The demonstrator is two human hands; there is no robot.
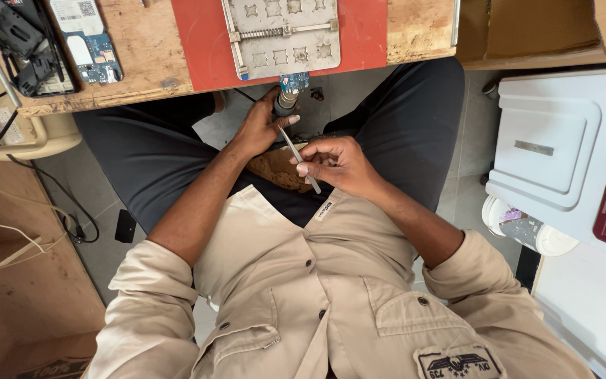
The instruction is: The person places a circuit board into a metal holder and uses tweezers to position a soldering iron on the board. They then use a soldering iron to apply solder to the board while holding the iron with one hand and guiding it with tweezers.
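Metal tweezers [299, 158] are pinched between the thumb and fingers of the right hand [338, 165], closed fully around their upper part, with the slim tips slanting up and left toward the left hand [261, 126]. The left hand is wrapped around a small dark cylindrical tool [286, 104], its fingers closed on the barrel, and the tool's end is held just under a small blue circuit board [294, 82] that juts out over the edge of the table [135, 49]. The board appears to be clamped at the bottom of a grey metal holding jig [282, 31], which lies on a red mat [201, 38]. Both hands are held low over the lap, below the table edge. For work this fine, the wrists are best braced against the thighs or the table edge, so that tremor is kept out of the tips. The tweezers are best held lightly, since too hard a squeeze could make a tiny part spring away. The cylindrical tool should be kept steady under the board while the tweezer tips are brought in from the side. Another blue board [92, 42] and black tools [19, 42] lie at the far left of the table, well apart from the work.
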